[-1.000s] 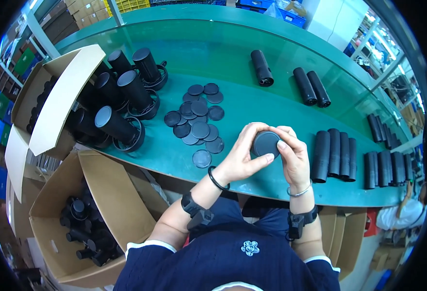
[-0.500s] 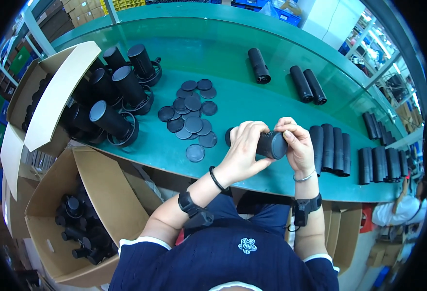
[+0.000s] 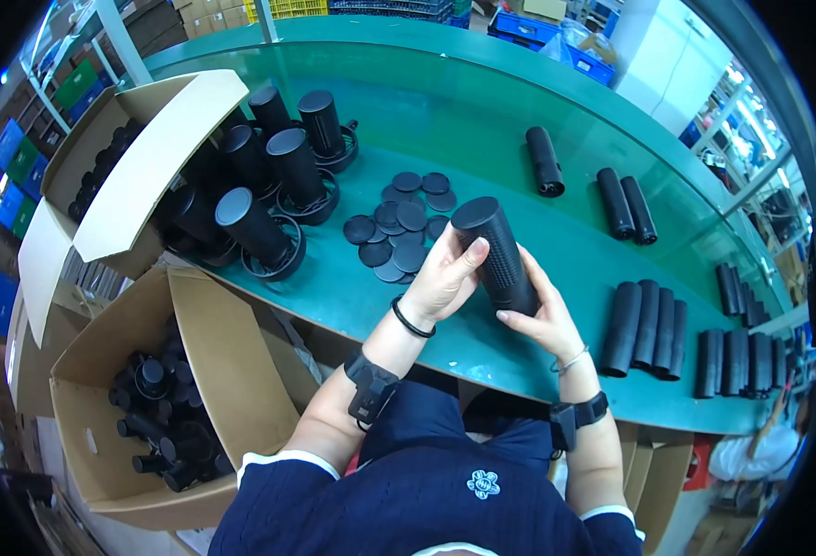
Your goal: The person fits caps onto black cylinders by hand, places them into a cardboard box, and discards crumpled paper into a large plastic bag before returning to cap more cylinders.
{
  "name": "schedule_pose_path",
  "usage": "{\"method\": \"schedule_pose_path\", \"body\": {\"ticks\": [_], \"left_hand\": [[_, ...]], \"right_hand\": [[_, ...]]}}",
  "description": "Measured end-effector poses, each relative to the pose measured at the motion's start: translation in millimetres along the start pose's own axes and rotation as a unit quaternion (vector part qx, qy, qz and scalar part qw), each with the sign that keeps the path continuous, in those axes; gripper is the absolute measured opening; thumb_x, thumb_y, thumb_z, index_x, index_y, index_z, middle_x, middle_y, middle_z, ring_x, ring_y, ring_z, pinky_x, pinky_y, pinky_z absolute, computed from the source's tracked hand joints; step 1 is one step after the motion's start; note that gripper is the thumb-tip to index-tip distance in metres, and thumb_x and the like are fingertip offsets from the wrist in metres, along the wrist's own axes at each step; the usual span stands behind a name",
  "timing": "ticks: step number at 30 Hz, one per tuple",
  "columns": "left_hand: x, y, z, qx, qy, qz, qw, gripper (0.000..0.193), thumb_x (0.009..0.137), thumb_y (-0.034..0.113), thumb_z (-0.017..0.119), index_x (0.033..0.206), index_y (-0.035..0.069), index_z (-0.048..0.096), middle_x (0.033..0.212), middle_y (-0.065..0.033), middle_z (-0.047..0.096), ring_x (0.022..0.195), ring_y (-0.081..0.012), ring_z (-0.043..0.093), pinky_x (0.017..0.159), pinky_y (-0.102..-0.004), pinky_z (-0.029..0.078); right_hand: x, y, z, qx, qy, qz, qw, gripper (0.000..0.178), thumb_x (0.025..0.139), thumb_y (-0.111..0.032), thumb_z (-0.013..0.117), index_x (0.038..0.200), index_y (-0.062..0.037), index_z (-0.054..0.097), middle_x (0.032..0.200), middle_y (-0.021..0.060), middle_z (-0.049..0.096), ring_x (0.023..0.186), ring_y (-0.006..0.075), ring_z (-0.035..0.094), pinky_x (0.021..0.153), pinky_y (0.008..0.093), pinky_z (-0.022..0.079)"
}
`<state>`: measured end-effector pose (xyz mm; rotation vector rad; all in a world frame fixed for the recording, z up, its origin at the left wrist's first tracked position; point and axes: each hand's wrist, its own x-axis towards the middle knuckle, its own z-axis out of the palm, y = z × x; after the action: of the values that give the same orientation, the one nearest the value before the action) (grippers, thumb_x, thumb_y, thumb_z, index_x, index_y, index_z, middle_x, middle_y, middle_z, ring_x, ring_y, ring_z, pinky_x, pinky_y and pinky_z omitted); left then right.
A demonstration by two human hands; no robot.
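Green counter [image 3: 579, 236] spans the station, with blue crates [image 3: 589, 67] beyond its far edge. Under inspection: one black cylinder [image 3: 500, 255], held tilted between both hands by the middle of the counter's near edge, one flat end pointing toward the far edge. Left hand [image 3: 445, 281] is closed partway around the upper barrel, thumb on the wall; right hand [image 3: 547, 310] curves about the lower end, thumb low on the near side.

Change noted: half a second earlier the cylinder is nearer level, a flat end toward the right hand; at present it is swung round and its textured wall faces the person. In my judgement the piece is being turned in the hands — handling, not placement.

Loose black discs [image 3: 411, 217] lie just beyond the left hand. Upright cylinders [image 3: 297, 167] on ring bases [image 3: 298, 261] occupy the counter's left end; four cylinders [image 3: 647, 324] lie along its near edge, to the right.

Not verifiable: the lower end, partly covered; whether the visible flat end is the one seen before; any contact with the counter. Contents of the left-end carton [image 3: 162, 167] are too dark to separate.
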<state>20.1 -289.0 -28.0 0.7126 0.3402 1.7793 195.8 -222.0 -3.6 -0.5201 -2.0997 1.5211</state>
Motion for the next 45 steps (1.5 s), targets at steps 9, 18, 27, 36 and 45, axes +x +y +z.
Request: {"method": "schedule_pose_path", "body": {"ticks": [9,18,27,36,45], "left_hand": [[15,-13,-19,0.412,0.091,0.174,0.890,0.046,0.085,0.005,0.063,0.127,0.006,0.046,0.116,-0.0079,0.047,0.092,-0.0130,0.052,0.076,-0.0256,0.045],[21,-23,-6,0.575,0.027,0.227,0.786,0.018,0.080,-0.001,0.060,0.098,0.001,0.061,0.093,-0.0098,0.057,0.069,-0.0164,0.057,0.058,-0.0257,0.045],[19,-13,-6,0.524,0.067,0.136,0.838,0.010,0.086,-0.002,0.058,0.096,-0.003,0.059,0.095,-0.0063,0.057,0.083,-0.0110,0.057,0.070,-0.0221,0.046],[11,-36,14,0.407,-0.034,-0.042,0.912,0.035,0.086,0.009,0.067,0.119,0.002,0.059,0.106,-0.0065,0.058,0.094,-0.0128,0.057,0.075,-0.0255,0.052],[-8,-11,45,0.561,-0.136,0.091,0.812,0.072,0.068,0.024,0.083,0.129,0.003,0.050,0.131,-0.0125,0.049,0.121,-0.0259,0.049,0.101,-0.0380,0.041]], "right_hand": [[154,55,-42,-0.288,0.168,-0.015,0.943,0.065,0.077,-0.026,0.075,0.128,-0.0116,0.037,0.089,0.0169,0.063,0.082,0.0289,0.065,0.075,0.0370,0.050],[266,129,-67,-0.300,0.274,0.078,0.910,0.054,0.080,-0.039,0.067,0.121,-0.0059,0.056,0.113,0.0233,0.061,0.105,0.0394,0.058,0.090,0.0468,0.047],[14,-2,-101,-0.641,0.244,0.214,0.695,0.054,0.073,-0.034,0.074,0.120,-0.0106,0.060,0.094,0.0126,0.063,0.089,0.0321,0.062,0.073,0.0415,0.051],[-51,-17,-59,-0.351,0.235,0.046,0.905,0.081,0.065,-0.007,0.074,0.138,-0.0077,0.040,0.116,0.0158,0.054,0.106,0.0277,0.056,0.091,0.0345,0.047],[-35,-21,-22,0.277,0.148,-0.044,0.948,0.049,0.085,-0.016,0.063,0.131,-0.0020,0.053,0.123,0.0093,0.052,0.120,0.0199,0.047,0.103,0.0334,0.038]]}}
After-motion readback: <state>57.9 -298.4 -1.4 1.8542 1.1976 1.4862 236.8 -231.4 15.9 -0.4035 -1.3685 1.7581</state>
